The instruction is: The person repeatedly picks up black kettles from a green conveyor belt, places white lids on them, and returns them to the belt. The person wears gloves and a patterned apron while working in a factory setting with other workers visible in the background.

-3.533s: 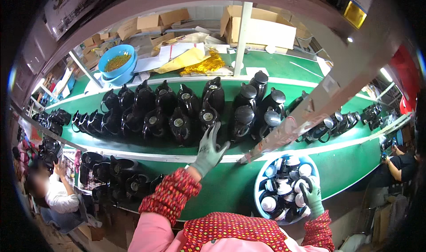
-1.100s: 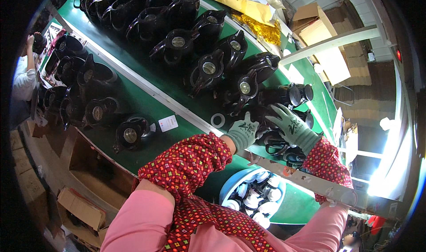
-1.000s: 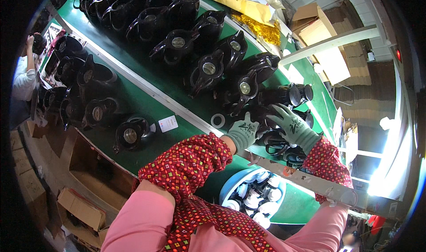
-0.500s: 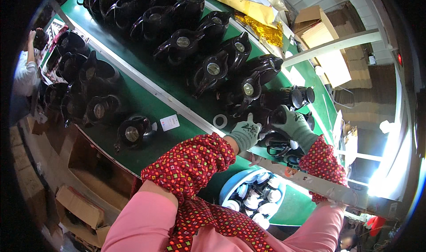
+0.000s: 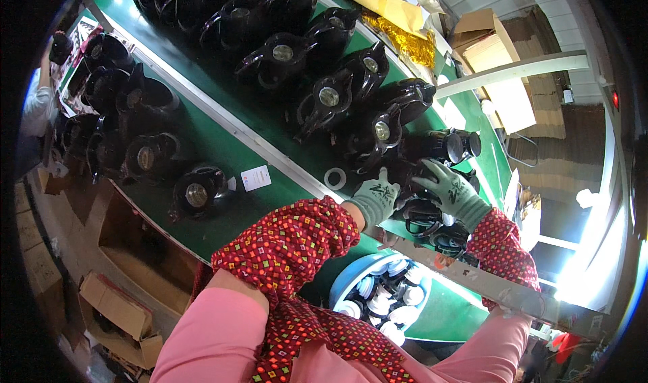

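My gloved left hand is closed at the near side of a glossy black jug, thumb pointing up; its other fingers are partly hidden. To the right, my gloved right hand rests with fingers spread over the black parts there. Dark surfaces merge, so the exact contact is hard to make out. Beneath the hands are more black pieces beside the rail. A white ring lies just left of my left hand. Several black jugs with round, pale discs, one of them a nearby jug, stand beyond on the green bench.
A metal rail divides the green surface. Close to my body sits a blue basin of white-and-black caps. A white card lies near a lone jug. Cardboard boxes are at lower left; another person is far left.
My right hand's fingers have loosened and spread from their curl around the dark piece. My left hand stays nearly in place. The whole view has shifted slightly.
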`<state>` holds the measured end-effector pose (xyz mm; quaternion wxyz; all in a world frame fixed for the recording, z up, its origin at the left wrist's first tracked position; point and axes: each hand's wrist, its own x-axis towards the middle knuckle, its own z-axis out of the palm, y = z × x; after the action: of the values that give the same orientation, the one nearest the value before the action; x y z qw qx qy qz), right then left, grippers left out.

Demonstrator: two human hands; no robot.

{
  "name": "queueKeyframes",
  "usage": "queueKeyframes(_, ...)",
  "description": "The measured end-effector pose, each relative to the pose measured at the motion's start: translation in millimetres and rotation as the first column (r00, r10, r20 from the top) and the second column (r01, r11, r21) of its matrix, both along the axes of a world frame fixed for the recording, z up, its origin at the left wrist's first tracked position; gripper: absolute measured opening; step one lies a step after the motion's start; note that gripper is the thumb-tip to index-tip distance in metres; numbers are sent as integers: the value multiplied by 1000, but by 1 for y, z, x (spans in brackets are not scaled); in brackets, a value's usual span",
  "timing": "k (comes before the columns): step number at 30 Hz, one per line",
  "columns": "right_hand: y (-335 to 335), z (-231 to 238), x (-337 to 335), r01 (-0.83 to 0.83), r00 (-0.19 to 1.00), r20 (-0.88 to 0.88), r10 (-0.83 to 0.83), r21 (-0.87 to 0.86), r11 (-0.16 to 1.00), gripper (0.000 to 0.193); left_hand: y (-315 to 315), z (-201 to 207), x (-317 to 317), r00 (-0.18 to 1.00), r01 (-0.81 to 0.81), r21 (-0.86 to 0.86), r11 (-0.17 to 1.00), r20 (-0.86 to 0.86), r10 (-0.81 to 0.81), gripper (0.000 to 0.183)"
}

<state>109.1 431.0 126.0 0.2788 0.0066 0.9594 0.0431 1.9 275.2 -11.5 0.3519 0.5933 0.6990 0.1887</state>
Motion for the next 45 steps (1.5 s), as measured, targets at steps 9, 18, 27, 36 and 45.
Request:
queueKeyframes(9,-23,12,-4,124,976,-194,-104,95,988,93,1,-2,0,1000,25,-26,999,-8,-25,47)
queueKeyframes(18,-18,4,4,344,937,-113,-330,139,929,79,-3,5,-1,999,33,-36,999,4,-33,48)
queueKeyframes(27,-29,-5,-1,567,808,90,-582,146,811,89,3,-1,8,1000,11,-44,999,-26,-12,46)
queueKeyframes(36,-7,-52,33,179,945,-292,-148,81,981,77,-2,0,10,1000,5,-28,1000,-16,-6,57)
queueKeyframes(45,-56,-59,12,711,649,-436,-623,56,701,73,0,-9,10,999,10,4,1000,-36,-10,48)
